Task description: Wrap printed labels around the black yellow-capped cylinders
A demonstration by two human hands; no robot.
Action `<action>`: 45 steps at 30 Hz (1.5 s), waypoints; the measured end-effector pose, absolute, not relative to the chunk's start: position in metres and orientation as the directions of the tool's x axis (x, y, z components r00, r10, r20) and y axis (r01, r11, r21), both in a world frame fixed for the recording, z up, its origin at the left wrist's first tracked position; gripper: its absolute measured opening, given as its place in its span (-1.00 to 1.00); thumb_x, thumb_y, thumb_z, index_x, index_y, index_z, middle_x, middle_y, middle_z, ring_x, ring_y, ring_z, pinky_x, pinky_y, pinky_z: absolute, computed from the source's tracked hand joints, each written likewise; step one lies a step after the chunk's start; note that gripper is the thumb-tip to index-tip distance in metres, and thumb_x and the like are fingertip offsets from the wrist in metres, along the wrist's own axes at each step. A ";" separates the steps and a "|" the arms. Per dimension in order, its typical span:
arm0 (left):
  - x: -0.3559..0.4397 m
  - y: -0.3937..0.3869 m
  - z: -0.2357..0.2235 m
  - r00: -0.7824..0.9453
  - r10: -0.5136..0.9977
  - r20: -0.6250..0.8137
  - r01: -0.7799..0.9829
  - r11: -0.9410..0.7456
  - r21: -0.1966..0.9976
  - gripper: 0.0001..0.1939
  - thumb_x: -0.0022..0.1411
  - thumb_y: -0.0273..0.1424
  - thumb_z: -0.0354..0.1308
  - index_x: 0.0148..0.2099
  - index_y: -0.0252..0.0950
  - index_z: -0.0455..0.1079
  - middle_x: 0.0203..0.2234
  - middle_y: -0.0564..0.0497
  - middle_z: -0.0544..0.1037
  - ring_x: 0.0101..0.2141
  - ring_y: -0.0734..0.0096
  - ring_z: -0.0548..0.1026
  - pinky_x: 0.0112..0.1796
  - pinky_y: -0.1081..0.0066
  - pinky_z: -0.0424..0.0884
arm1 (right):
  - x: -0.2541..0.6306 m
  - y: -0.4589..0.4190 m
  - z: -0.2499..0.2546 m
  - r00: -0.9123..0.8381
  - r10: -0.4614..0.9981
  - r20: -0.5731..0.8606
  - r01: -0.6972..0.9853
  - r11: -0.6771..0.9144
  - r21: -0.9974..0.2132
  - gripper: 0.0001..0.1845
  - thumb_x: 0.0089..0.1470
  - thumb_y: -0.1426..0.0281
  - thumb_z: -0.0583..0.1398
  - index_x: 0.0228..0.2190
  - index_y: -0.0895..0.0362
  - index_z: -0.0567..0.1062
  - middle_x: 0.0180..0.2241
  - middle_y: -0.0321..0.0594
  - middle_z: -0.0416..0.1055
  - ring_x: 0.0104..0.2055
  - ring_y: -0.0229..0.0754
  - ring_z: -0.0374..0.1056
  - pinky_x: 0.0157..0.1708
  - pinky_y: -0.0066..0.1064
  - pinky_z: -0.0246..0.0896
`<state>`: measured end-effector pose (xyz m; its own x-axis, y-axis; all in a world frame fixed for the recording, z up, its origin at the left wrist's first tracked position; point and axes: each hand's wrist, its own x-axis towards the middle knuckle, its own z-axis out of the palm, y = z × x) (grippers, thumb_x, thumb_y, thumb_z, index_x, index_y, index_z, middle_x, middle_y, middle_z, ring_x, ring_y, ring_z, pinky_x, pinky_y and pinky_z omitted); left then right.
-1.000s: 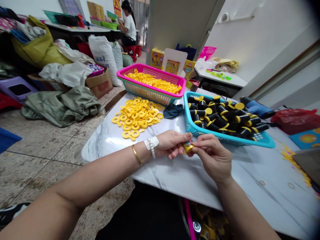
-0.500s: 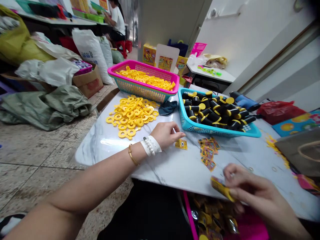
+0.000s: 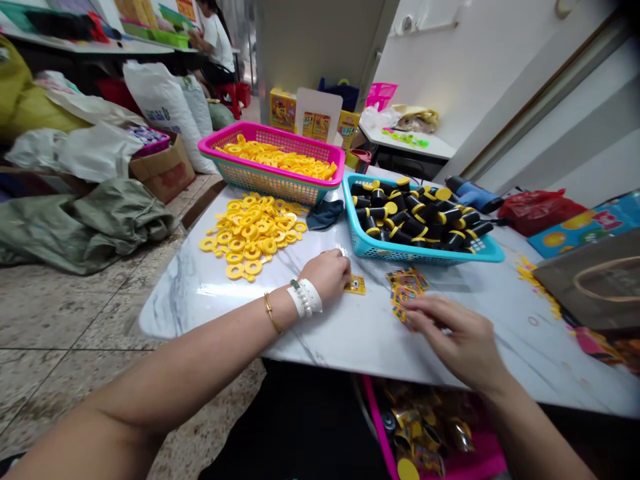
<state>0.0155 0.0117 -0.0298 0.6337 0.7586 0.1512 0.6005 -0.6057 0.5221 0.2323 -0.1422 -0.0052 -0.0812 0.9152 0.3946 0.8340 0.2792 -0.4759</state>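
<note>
My left hand (image 3: 327,275) rests on the table with its fingers curled down, right at the edge of a small yellow printed label (image 3: 357,285). What its fingertips hold, if anything, is hidden. My right hand (image 3: 457,333) reaches over the table, thumb and forefinger pinched at the near end of a small pile of similar labels (image 3: 407,283). Behind the labels stands a turquoise basket (image 3: 425,255) full of black cylinders with yellow ends (image 3: 420,223). Below the table edge, a pink basket (image 3: 375,420) holds yellow-printed cylinders (image 3: 425,427).
Loose yellow ring-shaped pieces (image 3: 255,230) lie heaped on the marble-patterned table (image 3: 310,340). A pink-rimmed basket (image 3: 280,137) of yellow pieces stands behind them, beside a dark cloth (image 3: 325,215). A paper bag (image 3: 595,287) is at right. Another person (image 3: 215,43) sits far back.
My right hand has moved up and left from above the pink basket to the label pile, without the printed piece it held. My left hand's fingers have curled down toward the single label.
</note>
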 end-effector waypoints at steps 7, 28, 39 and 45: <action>-0.003 0.034 -0.022 0.523 0.838 0.153 0.456 -0.427 0.781 -0.89 0.21 -0.42 0.22 -0.35 -0.35 0.49 -0.51 0.03 0.52 -0.45 0.43 0.42 -0.35 0.44 0.31 | 0.194 -0.055 -0.035 -0.394 0.851 0.348 0.851 0.480 -0.211 -0.73 0.28 0.40 0.11 -0.21 0.14 0.63 -0.18 -0.02 0.58 -0.12 0.04 0.46 -0.11 -0.12 0.39; 0.000 0.013 -0.015 0.636 0.738 0.227 0.120 -0.386 0.915 -0.87 0.09 -0.47 0.28 -0.26 -0.33 0.46 -0.51 0.09 0.50 -0.47 0.51 0.42 -0.42 0.52 0.32 | 0.186 -0.067 -0.008 -0.028 0.982 -0.187 0.260 -0.174 -0.950 -0.54 -0.04 0.02 0.38 -0.53 0.19 0.52 -0.67 -0.36 0.32 -0.65 -0.42 0.12 -0.68 -0.57 0.00; 0.000 -0.013 0.011 0.419 0.905 0.075 -0.092 -0.040 0.995 -0.62 0.08 -0.08 0.32 -0.48 -0.32 0.50 -0.69 0.09 0.39 -0.67 0.59 0.26 -0.61 0.52 0.19 | 0.167 -0.073 -0.001 0.414 0.867 0.277 0.320 0.146 -0.936 -0.62 0.14 0.06 0.28 -0.48 0.12 0.54 -0.63 -0.28 0.43 -0.61 -0.26 0.33 -0.65 -0.48 0.22; 0.002 -0.010 0.008 0.436 0.896 -0.080 -0.158 0.163 0.974 -0.59 0.01 -0.05 0.37 -0.47 -0.35 0.50 -0.74 0.12 0.33 -0.71 0.62 0.19 -0.67 0.53 0.08 | 0.162 -0.069 -0.009 0.376 0.844 0.383 0.420 0.214 -0.882 -0.66 0.22 0.13 0.22 -0.45 0.10 0.57 -0.55 -0.27 0.48 -0.56 -0.23 0.39 -0.54 -0.42 0.35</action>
